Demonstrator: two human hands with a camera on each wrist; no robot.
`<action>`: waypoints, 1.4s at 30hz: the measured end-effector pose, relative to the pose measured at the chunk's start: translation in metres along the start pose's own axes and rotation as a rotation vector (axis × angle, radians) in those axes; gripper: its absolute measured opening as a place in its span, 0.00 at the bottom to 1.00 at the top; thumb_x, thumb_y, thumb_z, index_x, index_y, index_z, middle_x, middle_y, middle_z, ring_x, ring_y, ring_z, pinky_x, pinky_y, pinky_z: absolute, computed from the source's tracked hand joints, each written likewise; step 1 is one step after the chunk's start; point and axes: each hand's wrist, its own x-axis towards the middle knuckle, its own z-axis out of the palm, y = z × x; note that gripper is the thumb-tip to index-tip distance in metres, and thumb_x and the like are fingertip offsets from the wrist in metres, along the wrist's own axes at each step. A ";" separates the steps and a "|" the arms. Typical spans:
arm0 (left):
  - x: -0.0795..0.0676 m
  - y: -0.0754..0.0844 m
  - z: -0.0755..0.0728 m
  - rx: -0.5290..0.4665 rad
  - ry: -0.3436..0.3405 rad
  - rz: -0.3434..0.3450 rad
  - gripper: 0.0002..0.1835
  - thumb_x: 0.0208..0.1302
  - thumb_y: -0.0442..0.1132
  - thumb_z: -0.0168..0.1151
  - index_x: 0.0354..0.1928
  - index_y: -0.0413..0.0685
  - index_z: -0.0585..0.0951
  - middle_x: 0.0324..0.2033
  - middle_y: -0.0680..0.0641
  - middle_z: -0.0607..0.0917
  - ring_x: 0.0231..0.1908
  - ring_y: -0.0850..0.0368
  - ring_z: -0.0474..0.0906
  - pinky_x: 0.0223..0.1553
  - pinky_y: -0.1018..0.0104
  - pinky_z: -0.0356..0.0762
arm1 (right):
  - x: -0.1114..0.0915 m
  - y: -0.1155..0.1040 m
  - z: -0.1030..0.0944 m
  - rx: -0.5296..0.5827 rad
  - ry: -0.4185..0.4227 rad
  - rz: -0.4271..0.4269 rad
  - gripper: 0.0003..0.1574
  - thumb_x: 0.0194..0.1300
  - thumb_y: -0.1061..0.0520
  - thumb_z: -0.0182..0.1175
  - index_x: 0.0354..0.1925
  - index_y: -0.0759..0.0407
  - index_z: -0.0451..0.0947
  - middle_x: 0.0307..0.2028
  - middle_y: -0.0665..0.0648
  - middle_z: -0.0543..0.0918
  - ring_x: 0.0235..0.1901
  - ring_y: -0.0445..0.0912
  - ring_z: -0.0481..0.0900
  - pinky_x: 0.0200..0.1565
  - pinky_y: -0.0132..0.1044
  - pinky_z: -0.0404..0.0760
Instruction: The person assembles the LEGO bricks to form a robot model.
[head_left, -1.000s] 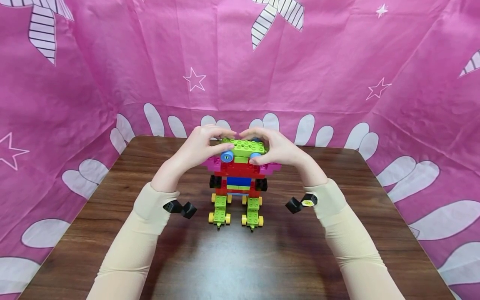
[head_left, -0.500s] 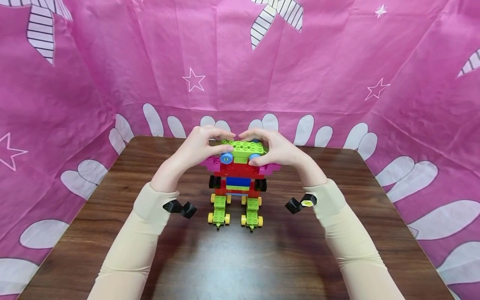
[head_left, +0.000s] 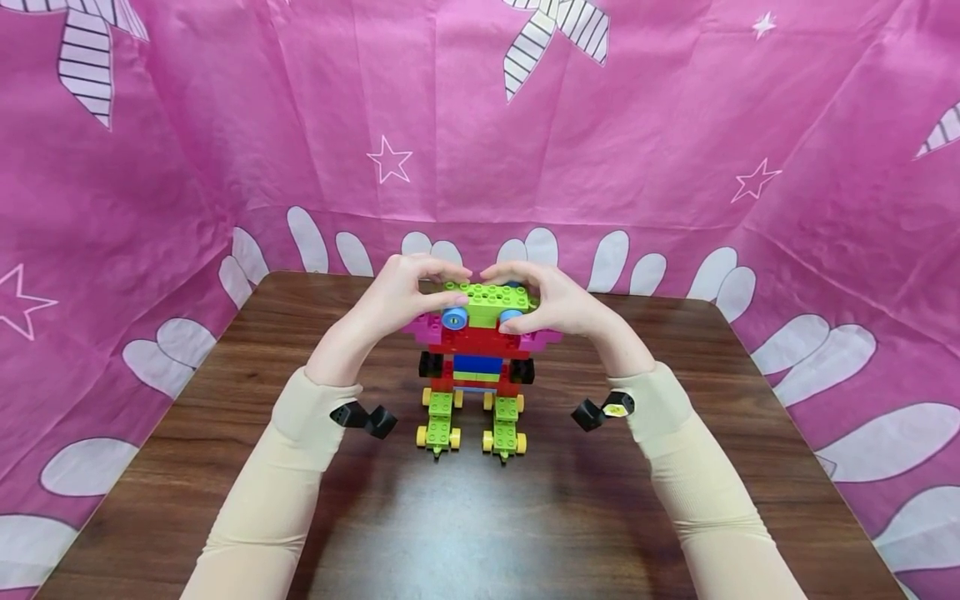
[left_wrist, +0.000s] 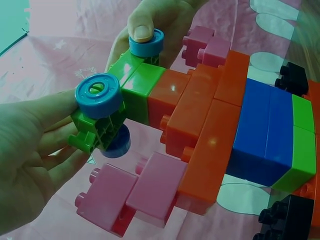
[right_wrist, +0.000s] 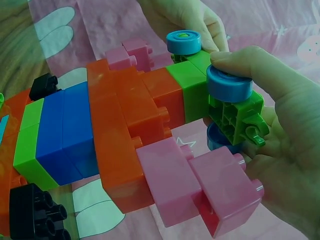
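An upright figure of toy building blocks stands on the table, with a red body, pink blocks at the sides and a blue middle. On top lies a green wheeled block base with blue wheels. My left hand grips its left end, thumb in front by a blue wheel and fingers behind. At the right end my right hand holds the base, its thumb on another blue wheel. A green block joins the base to the red blocks below. The fingers behind are partly hidden.
Two green wheeled feet with yellow wheels carry the figure on the brown wooden table. Black blocks stick out at its sides. A pink patterned cloth hangs around the table's back and sides.
The green wheeled base sits very slightly lower, with both hands still gripping its ends. The rest of the figure stays in place.
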 end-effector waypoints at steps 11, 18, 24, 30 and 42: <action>-0.002 -0.003 0.003 0.004 0.036 0.047 0.18 0.54 0.37 0.73 0.48 0.41 0.85 0.42 0.44 0.88 0.41 0.53 0.79 0.47 0.59 0.78 | -0.001 0.000 0.000 -0.013 0.004 0.001 0.39 0.51 0.64 0.70 0.62 0.62 0.70 0.56 0.59 0.78 0.48 0.47 0.75 0.44 0.34 0.79; -0.003 -0.003 0.003 0.001 0.048 0.064 0.18 0.53 0.36 0.73 0.48 0.40 0.85 0.42 0.44 0.88 0.40 0.53 0.79 0.43 0.61 0.78 | -0.001 0.001 0.000 -0.018 0.002 -0.011 0.39 0.51 0.62 0.70 0.62 0.63 0.70 0.57 0.59 0.78 0.50 0.46 0.75 0.44 0.35 0.79; -0.003 -0.002 0.004 0.008 0.038 0.070 0.19 0.54 0.37 0.73 0.49 0.41 0.85 0.42 0.44 0.87 0.41 0.54 0.79 0.45 0.60 0.78 | -0.001 0.001 0.000 -0.036 0.004 0.002 0.40 0.50 0.63 0.71 0.62 0.61 0.70 0.57 0.58 0.78 0.54 0.46 0.73 0.50 0.36 0.76; -0.003 -0.001 0.002 0.012 0.018 0.052 0.21 0.54 0.38 0.73 0.50 0.42 0.84 0.44 0.45 0.87 0.41 0.54 0.79 0.46 0.59 0.78 | -0.001 -0.002 0.000 -0.044 0.000 0.021 0.41 0.50 0.63 0.71 0.62 0.60 0.70 0.57 0.57 0.78 0.54 0.46 0.73 0.50 0.38 0.77; -0.006 -0.003 0.000 0.036 0.010 0.104 0.22 0.55 0.39 0.72 0.53 0.43 0.83 0.46 0.45 0.86 0.43 0.54 0.79 0.48 0.59 0.78 | -0.004 -0.001 -0.003 -0.063 -0.030 -0.033 0.42 0.52 0.59 0.72 0.64 0.59 0.68 0.60 0.57 0.76 0.58 0.46 0.72 0.56 0.37 0.75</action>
